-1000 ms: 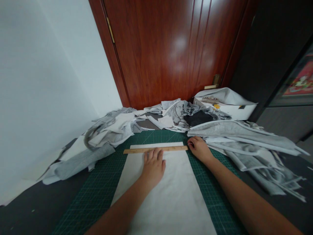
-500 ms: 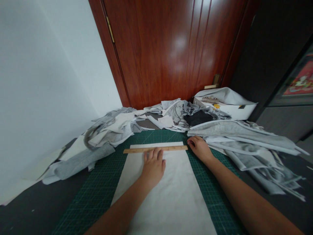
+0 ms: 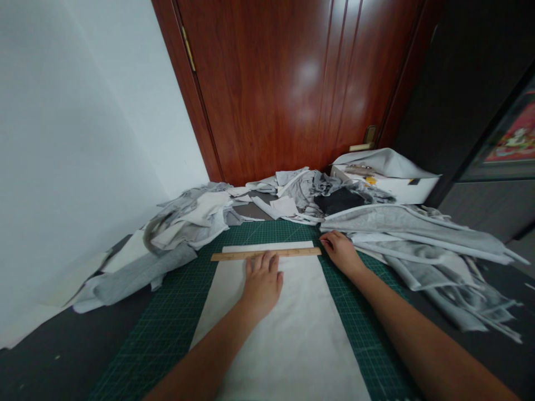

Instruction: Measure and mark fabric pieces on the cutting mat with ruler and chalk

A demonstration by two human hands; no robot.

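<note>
A strip of white fabric (image 3: 284,323) lies flat on the green gridded cutting mat (image 3: 154,328). Across its far end rests a wooden ruler (image 3: 301,252), sticking out past the fabric on both sides. My left hand (image 3: 262,284) lies on the cloth with fingers stretched out and their tips pressing on the ruler. Just beyond the ruler's right end, my right hand (image 3: 340,253) rests above the mat, thumb and fingers curled together. Whatever it may be pinching is too small or hidden to make out.
Grey and white cloth scraps (image 3: 200,217) are heaped at the left and back. More grey fabric (image 3: 418,223) lies right, beside my right hand. A white box (image 3: 412,190) stands at the back right, before a wooden door (image 3: 267,83). A white wall (image 3: 83,111) rises left.
</note>
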